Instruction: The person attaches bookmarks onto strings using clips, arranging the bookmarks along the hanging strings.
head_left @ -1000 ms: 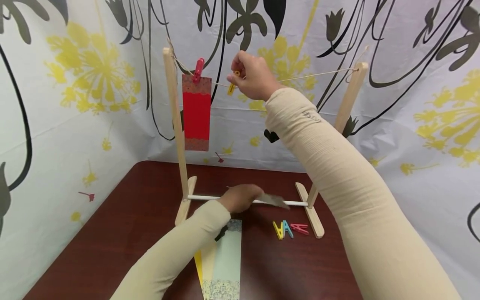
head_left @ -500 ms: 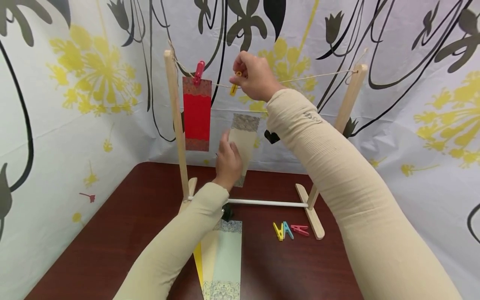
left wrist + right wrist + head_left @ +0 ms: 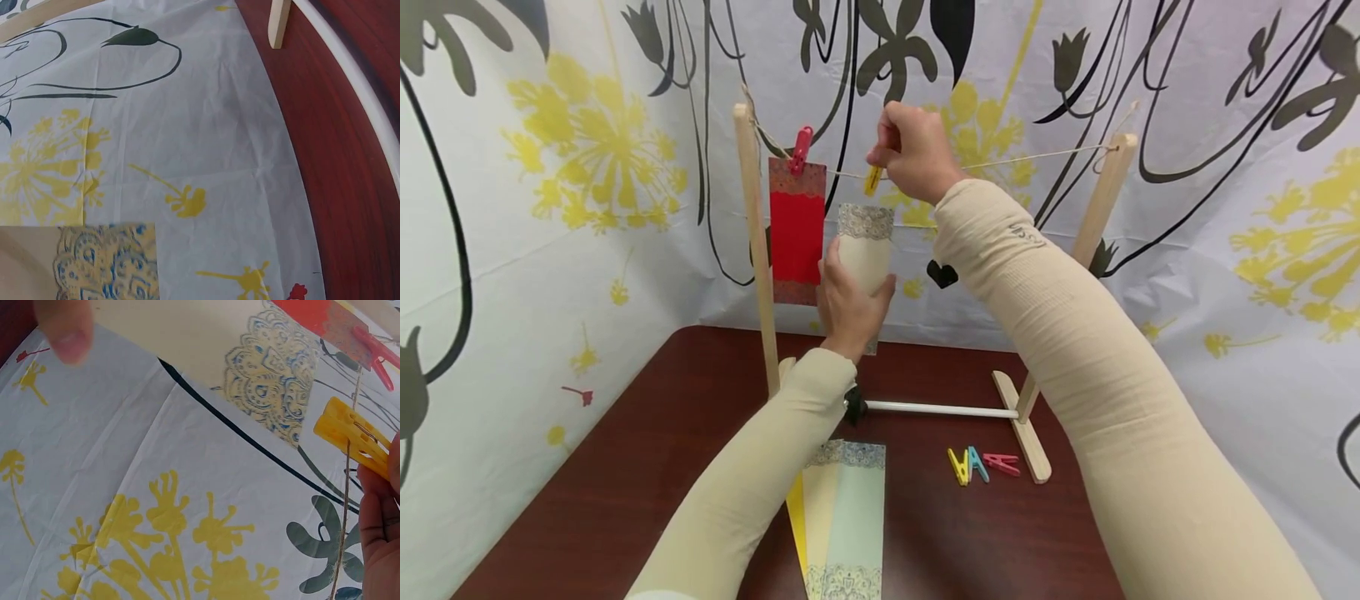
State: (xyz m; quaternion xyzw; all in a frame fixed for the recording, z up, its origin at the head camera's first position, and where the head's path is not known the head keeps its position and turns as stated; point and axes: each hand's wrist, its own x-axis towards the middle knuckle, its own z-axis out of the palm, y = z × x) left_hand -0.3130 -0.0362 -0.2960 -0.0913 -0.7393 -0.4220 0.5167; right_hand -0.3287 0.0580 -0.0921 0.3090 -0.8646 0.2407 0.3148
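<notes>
My left hand (image 3: 853, 308) holds up a cream paper strip (image 3: 865, 260) with a lacy patterned band at its top, just below the string (image 3: 1037, 156). In the left wrist view, only the strip's patterned end (image 3: 112, 262) shows. My right hand (image 3: 917, 154) pinches a yellow clothespin (image 3: 353, 437) at the string; the right wrist view has the string passing across the clothespin. The cream strip is apart from the clothespin. To the left, a red paper strip (image 3: 797, 237) hangs from the string by a pink clothespin (image 3: 801, 150).
Wooden posts (image 3: 752, 233) joined by a white rod (image 3: 940, 409) carry the string. On the dark red table (image 3: 625, 467) lie fanned paper strips (image 3: 856, 517) in pale green, cream and yellow. Three clothespins, yellow (image 3: 958, 467), blue (image 3: 977, 463) and pink (image 3: 1002, 463), lie right of them.
My left hand has risen from low by the rod, bringing the cream strip upright and up close under the string. My right hand stays at the string with the yellow clothespin.
</notes>
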